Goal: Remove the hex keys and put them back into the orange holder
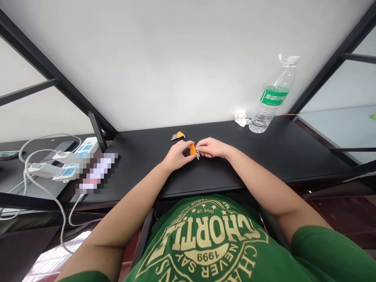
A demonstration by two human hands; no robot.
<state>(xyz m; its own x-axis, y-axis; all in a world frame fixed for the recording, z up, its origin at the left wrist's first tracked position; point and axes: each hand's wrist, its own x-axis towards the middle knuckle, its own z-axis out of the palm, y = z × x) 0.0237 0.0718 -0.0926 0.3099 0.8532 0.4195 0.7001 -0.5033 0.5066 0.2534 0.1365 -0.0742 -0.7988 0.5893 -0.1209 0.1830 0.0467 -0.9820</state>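
One hex-key set (pixel 193 151) (apparently mid-adjustment)
Left hand (pixel 178 155) grasps orange holder (pixel 192 149) — right hand (pixel 212 148) pinches a key (pixel 197 155); next likely needs steadiness.

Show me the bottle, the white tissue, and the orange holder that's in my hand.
Bottle (pixel 274 96): head view, on its green label.
Tissue (pixel 241 118): head view, on the middle of the crumpled paper.
Orange holder (pixel 192 149): head view, on its orange body, beside the fingers (pixel 190 158).

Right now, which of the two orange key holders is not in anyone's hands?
The farther orange holder, lying untouched on the black table; the left hand grips the nearer holder.
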